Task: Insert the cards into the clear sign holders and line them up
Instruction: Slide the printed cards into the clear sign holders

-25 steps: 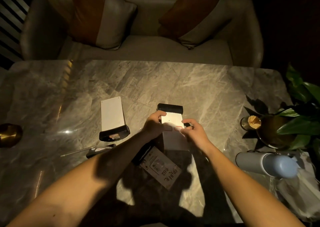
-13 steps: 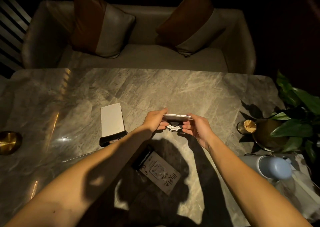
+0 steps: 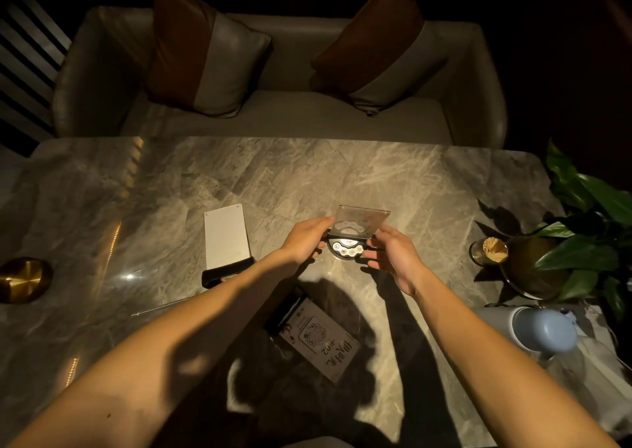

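While my left hand point(image 3: 304, 239) and right hand point(image 3: 393, 256) pinch the sign holder point(image 3: 360, 222) upright between them, a loose pinch may tip it.

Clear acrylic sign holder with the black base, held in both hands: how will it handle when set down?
The clear acrylic sign holder with the black base looks rigid: its panel stays flat between the left hand and right hand. Glossy faces probably slip. On the polished marble table it may slide or tip.
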A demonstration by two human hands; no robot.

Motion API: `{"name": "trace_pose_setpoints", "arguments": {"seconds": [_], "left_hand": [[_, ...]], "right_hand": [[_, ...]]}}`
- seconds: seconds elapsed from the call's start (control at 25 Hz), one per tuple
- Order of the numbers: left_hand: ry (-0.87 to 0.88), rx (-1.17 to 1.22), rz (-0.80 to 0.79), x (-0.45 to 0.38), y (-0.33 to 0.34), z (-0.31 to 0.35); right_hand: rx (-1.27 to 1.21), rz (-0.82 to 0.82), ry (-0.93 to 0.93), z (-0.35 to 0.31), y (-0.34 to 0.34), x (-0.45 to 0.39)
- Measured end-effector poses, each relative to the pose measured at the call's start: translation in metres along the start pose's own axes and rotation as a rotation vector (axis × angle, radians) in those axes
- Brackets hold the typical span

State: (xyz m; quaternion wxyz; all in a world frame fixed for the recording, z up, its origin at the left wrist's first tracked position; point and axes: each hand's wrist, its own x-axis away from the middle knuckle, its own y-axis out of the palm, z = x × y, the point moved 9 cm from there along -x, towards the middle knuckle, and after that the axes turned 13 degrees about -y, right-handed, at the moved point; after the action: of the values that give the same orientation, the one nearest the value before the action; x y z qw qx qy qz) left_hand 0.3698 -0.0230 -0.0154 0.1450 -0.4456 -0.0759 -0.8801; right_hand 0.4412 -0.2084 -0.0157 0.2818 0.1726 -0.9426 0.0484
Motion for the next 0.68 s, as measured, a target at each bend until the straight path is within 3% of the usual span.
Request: {"name": "trace_pose_setpoints", "arguments": {"seconds": [0.08, 0.44, 0.68], "left_hand": [[0.057, -0.134, 0.043, 0.008, -0.005, -0.005], [0.02, -0.698, 0.143, 0.023, -0.014, -0.101], [0.121, -0.916, 0.27, 0.049, -0.026, -0.126]], "right_hand": [[0.036, 0.005, 0.03, 0.011, 0.002, 0.009], [0.179, 0.064, 0.11, 0.096, 0.007, 0.09], [0.189, 0.18, 0.129, 0.163, 0.008, 0.14]]}}
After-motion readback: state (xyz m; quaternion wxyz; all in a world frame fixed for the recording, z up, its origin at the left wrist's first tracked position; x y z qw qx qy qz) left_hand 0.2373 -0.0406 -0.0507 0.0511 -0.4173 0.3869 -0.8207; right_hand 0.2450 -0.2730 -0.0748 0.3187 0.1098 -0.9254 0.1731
